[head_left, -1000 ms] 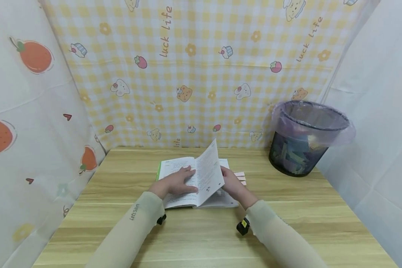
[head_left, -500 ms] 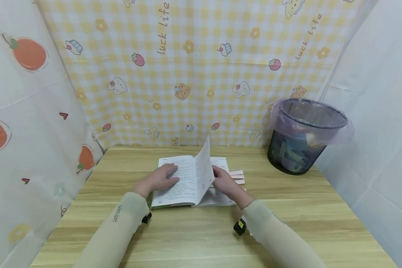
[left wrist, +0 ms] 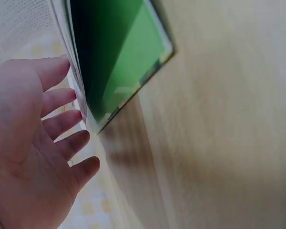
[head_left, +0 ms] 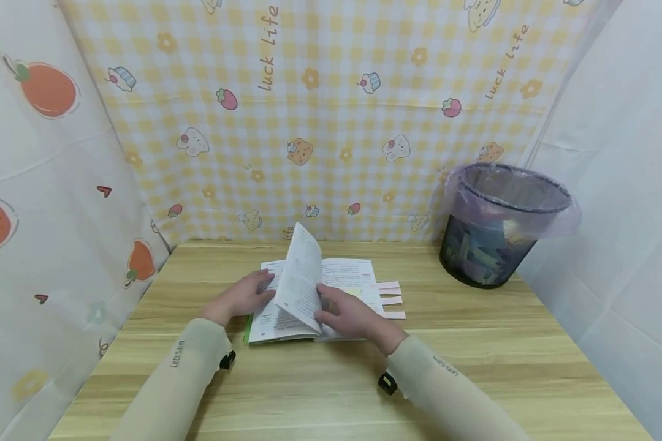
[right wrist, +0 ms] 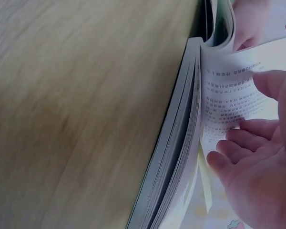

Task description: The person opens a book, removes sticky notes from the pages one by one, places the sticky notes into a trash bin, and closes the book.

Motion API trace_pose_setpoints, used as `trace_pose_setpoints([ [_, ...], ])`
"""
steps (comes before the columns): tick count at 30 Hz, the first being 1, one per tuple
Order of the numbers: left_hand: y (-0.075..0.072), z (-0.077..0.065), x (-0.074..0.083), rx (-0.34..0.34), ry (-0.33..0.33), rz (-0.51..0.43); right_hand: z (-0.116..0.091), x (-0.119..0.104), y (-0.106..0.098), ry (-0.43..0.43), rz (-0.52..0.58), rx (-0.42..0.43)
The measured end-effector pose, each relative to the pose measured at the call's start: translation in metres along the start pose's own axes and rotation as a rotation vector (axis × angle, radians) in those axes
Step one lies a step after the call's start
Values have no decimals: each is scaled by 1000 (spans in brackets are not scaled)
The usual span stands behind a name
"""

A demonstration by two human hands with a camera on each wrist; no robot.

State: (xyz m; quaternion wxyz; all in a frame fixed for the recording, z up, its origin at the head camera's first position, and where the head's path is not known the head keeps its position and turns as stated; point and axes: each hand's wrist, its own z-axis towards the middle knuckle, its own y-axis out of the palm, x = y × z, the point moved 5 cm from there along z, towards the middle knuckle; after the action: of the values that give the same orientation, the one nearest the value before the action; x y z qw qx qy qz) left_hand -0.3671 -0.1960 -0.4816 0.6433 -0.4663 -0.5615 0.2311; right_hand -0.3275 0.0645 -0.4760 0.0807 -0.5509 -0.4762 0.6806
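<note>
An open book (head_left: pixel 346 269) lies on the wooden table, a raised leaf (head_left: pixel 300 269) standing up from its middle and leaning left. My right hand (head_left: pixel 353 313) is against the right side of that leaf, fingers relaxed and loosely spread in the right wrist view. At the book's left edge is my left hand (head_left: pixel 239 299), thumb and fingertips along the page edges. The left wrist view shows the green inside of the cover (left wrist: pixel 133 57) beside those fingers. A yellow sticky note (head_left: pixel 355 291) shows on the right page, and several pale paper tabs (head_left: pixel 393 301) stick out past the right edge.
A black mesh bin (head_left: pixel 474 251) with a thin purple liner stands at the table's back right. Behind the table (head_left: pixel 502 367) hangs a yellow checked curtain (head_left: pixel 331 122), with pale cloth at both sides.
The raised leaf has swung from the right over to the left, with my right hand following it leftward. My left hand has slid left from the page to the book's left edge.
</note>
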Motion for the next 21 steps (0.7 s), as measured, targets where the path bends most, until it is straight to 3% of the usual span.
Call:
trace_pose_setpoints([
  [5,-3,1,-11,18,-11,17,1,-8,7,-40,-147,-43],
  [12,-13,-1,-22,58,-12,-16,1,-15,13,-69,-241,-57],
  [17,-29,-3,-10,140,-31,-32,3,-16,18,-61,-317,-71],
  [21,-36,-4,13,165,-30,-45,5,-19,19,-46,-356,-81],
])
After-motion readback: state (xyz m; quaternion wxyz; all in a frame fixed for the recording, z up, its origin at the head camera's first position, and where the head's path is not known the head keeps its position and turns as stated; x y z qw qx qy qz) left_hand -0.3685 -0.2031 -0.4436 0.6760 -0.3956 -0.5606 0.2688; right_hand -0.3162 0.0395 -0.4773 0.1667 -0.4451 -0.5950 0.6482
